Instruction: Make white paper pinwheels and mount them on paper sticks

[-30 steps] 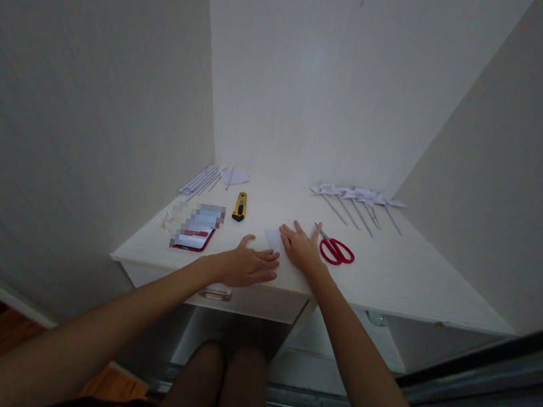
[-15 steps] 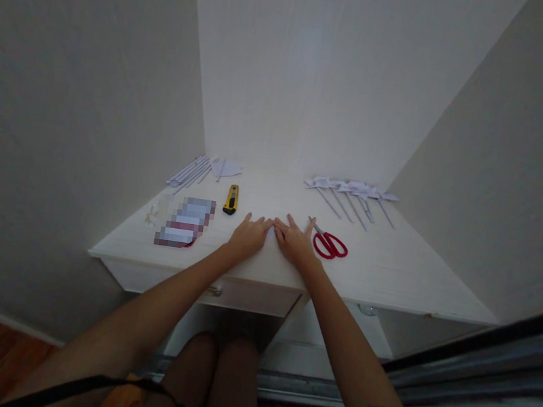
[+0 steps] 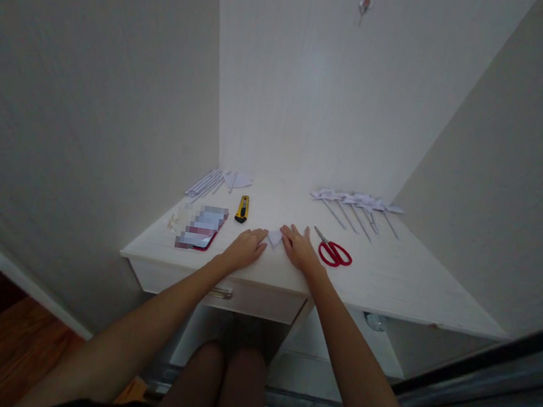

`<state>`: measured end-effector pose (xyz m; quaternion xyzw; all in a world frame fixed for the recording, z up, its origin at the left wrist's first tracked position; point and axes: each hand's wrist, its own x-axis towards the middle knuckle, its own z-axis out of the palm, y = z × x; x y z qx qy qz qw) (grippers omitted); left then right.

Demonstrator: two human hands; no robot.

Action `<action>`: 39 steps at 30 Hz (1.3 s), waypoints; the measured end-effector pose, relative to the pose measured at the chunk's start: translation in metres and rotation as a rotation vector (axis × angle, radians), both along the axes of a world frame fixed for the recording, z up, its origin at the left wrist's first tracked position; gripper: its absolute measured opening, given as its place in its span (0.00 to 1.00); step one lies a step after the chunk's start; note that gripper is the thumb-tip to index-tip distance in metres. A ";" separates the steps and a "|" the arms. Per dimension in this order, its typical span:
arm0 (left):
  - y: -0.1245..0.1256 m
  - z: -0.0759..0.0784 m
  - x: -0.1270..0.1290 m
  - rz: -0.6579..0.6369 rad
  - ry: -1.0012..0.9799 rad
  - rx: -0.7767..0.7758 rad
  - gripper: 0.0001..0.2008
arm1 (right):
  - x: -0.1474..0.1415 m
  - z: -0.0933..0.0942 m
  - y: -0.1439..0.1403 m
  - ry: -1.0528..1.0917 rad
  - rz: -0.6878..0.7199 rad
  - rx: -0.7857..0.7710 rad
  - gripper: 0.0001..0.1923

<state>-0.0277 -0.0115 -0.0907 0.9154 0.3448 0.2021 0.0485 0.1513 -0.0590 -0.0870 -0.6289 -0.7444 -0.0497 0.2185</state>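
Both bare hands lie flat, palms down, on a white wooden desk top set in a pale-walled alcove, and between their fingertips sits a small folded piece of white paper, near the front edge of the desk and roughly at its middle. The left hand rests with its fingers spread and pointing toward the paper's left edge, the fingertips touching or just beside it; it grasps nothing and simply presses on the surface. The right hand is likewise open and flat, its fingertips at the paper's right edge, closed around nothing. Just to the right of the right hand lie red-handled scissors, blades pointing away toward the back wall, close to the hand but apart from it. Behind the left hand lies a yellow and black utility knife, and left of that a flat red-edged object whose face is blurred out. At the far left corner of the desk is a bundle of thin white paper sticks; along the far right is a row of small white folded paper shapes on thin sticks. A drawer with a metal handle sits under the desk top below the left wrist.
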 end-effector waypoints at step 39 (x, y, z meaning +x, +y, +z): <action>0.069 0.012 0.063 -0.149 -0.927 -0.679 0.23 | 0.019 -0.002 0.071 1.196 0.090 0.114 0.22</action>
